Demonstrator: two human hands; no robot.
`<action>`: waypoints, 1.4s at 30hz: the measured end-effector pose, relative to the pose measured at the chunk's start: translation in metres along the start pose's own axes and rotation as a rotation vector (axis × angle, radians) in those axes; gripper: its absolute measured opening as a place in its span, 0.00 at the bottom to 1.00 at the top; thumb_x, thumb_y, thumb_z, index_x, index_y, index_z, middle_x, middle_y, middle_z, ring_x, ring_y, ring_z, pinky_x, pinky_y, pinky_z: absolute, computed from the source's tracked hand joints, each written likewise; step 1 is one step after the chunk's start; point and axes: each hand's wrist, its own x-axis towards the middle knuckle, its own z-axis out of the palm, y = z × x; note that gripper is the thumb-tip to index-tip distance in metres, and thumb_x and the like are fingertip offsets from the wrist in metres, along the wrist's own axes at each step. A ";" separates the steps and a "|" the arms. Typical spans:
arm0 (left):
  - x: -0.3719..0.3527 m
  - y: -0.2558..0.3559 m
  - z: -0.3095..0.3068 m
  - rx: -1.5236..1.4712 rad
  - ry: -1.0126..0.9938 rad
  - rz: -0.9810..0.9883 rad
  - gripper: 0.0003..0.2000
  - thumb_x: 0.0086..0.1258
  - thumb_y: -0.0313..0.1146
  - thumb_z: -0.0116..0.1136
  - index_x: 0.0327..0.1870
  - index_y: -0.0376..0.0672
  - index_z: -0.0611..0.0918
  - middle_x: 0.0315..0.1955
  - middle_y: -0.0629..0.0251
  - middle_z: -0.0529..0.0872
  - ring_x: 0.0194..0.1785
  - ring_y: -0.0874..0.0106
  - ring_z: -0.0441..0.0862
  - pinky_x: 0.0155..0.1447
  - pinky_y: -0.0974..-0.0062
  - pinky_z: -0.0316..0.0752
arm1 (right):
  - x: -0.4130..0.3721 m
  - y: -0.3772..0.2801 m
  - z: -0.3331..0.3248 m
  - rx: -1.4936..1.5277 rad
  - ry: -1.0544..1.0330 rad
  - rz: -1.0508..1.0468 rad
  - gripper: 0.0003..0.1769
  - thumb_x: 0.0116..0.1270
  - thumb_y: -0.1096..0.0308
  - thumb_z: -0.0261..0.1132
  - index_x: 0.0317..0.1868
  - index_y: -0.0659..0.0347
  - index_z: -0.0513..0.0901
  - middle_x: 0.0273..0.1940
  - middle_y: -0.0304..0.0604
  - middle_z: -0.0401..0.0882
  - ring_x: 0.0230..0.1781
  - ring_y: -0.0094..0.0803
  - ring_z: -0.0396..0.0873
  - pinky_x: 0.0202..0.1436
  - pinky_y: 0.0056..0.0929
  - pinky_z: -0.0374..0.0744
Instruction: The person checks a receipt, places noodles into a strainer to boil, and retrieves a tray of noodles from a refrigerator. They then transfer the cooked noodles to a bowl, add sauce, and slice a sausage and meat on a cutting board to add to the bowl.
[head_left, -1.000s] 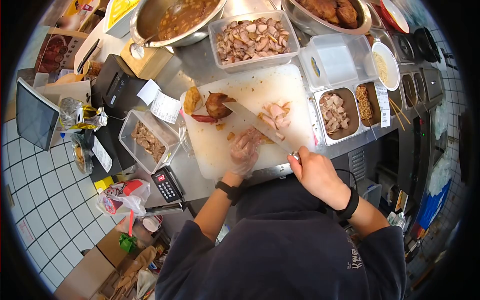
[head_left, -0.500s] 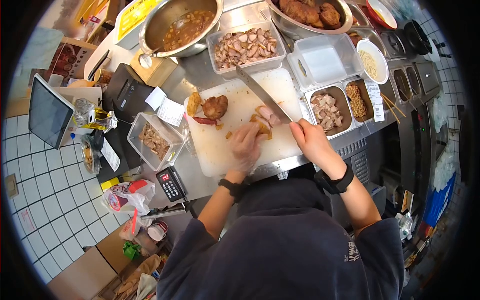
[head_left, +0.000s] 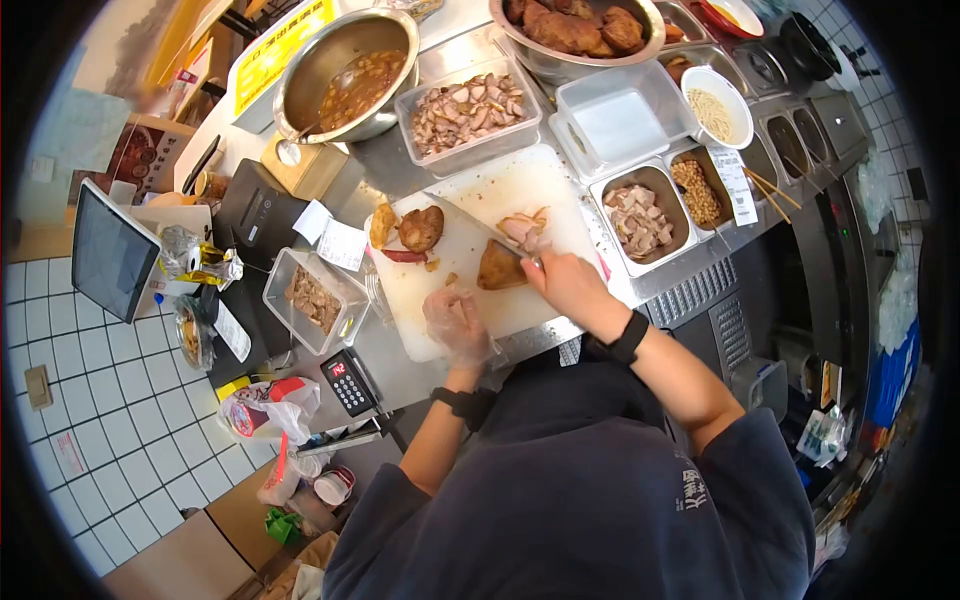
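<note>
My right hand (head_left: 575,288) is closed round the handle of a large knife (head_left: 475,223), its blade pointing up and left across the white cutting board (head_left: 545,175). Under and beside the blade lies a brown chunk of cooked meat (head_left: 502,268), with pale cut slices (head_left: 525,230) just behind it. My left hand (head_left: 455,318), in a clear plastic glove, hovers over the board's near edge, left of the chunk and apart from it. Its fingers are loosely bent, with nothing visible in them. More browned meat (head_left: 421,229) and a reddish piece (head_left: 404,256) lie at the board's left.
Behind the board stand a tub of chopped meat (head_left: 468,115), a bowl of sauce (head_left: 360,90) and a bowl of browned meat (head_left: 580,30). Trays of diced meat (head_left: 640,222) and beans (head_left: 697,190) are at right. A plastic tub (head_left: 315,300) and keypad (head_left: 346,383) sit left.
My left hand has let go of the meat and moved left and down. The knife in my right hand has moved left and down, now over the chunk. The whole view has shifted slightly.
</note>
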 end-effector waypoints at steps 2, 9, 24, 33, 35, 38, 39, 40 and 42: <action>0.002 0.004 0.014 0.007 0.004 0.064 0.10 0.62 0.31 0.59 0.42 0.40 0.74 0.43 0.55 0.76 0.48 0.56 0.73 0.54 0.61 0.67 | 0.004 0.015 -0.004 0.084 0.007 -0.003 0.24 0.69 0.51 0.53 0.31 0.68 0.77 0.23 0.61 0.78 0.27 0.58 0.78 0.33 0.47 0.77; 0.040 0.048 0.026 0.321 -0.215 0.373 0.14 0.53 0.27 0.60 0.42 0.39 0.78 0.51 0.56 0.75 0.56 0.55 0.70 0.59 0.56 0.63 | -0.031 0.034 -0.046 0.173 0.066 0.080 0.23 0.70 0.53 0.53 0.32 0.69 0.79 0.22 0.62 0.76 0.27 0.59 0.77 0.32 0.46 0.75; 0.059 0.035 0.053 0.064 -0.225 -0.139 0.07 0.61 0.30 0.58 0.30 0.37 0.76 0.20 0.53 0.81 0.27 0.58 0.80 0.33 0.63 0.73 | -0.045 0.020 -0.031 0.233 0.093 0.139 0.24 0.71 0.53 0.52 0.30 0.69 0.77 0.21 0.62 0.76 0.26 0.59 0.77 0.32 0.50 0.74; 0.039 0.029 -0.013 -0.230 0.026 -0.280 0.05 0.67 0.26 0.58 0.31 0.40 0.74 0.22 0.75 0.74 0.25 0.85 0.68 0.30 0.85 0.67 | -0.001 0.006 0.007 0.198 0.033 0.170 0.27 0.71 0.50 0.49 0.37 0.71 0.77 0.28 0.67 0.78 0.31 0.62 0.78 0.37 0.52 0.76; 0.035 0.023 -0.007 -0.317 0.079 -0.266 0.04 0.67 0.24 0.57 0.34 0.39 0.74 0.26 0.72 0.75 0.30 0.84 0.70 0.35 0.85 0.68 | -0.009 0.006 -0.003 0.219 0.065 0.138 0.25 0.71 0.51 0.50 0.36 0.70 0.77 0.25 0.65 0.78 0.29 0.62 0.78 0.35 0.52 0.76; 0.026 0.017 0.014 -0.198 0.107 -0.046 0.03 0.66 0.23 0.53 0.39 0.36 0.75 0.30 0.60 0.77 0.33 0.69 0.75 0.40 0.72 0.73 | -0.038 0.005 -0.015 0.122 0.087 0.076 0.23 0.71 0.53 0.52 0.35 0.69 0.76 0.23 0.63 0.77 0.27 0.61 0.78 0.33 0.50 0.76; 0.022 0.018 0.022 -0.178 0.029 -0.033 0.05 0.68 0.25 0.51 0.42 0.35 0.75 0.35 0.56 0.79 0.39 0.63 0.76 0.46 0.68 0.72 | -0.045 0.009 -0.018 0.117 0.101 0.086 0.22 0.70 0.54 0.53 0.34 0.69 0.76 0.22 0.62 0.77 0.26 0.60 0.77 0.32 0.49 0.76; 0.022 0.020 0.030 -0.161 -0.048 -0.018 0.08 0.69 0.26 0.48 0.45 0.35 0.76 0.39 0.53 0.80 0.45 0.57 0.78 0.52 0.64 0.72 | -0.051 0.013 -0.022 0.111 0.118 0.095 0.21 0.70 0.55 0.53 0.33 0.68 0.76 0.21 0.61 0.77 0.25 0.60 0.77 0.31 0.49 0.75; 0.032 0.025 0.057 -0.151 -0.077 0.080 0.11 0.71 0.28 0.46 0.49 0.35 0.76 0.45 0.52 0.80 0.53 0.55 0.75 0.58 0.63 0.69 | -0.060 0.025 -0.029 0.149 0.165 0.099 0.21 0.70 0.56 0.53 0.32 0.68 0.76 0.22 0.62 0.77 0.26 0.61 0.77 0.31 0.50 0.75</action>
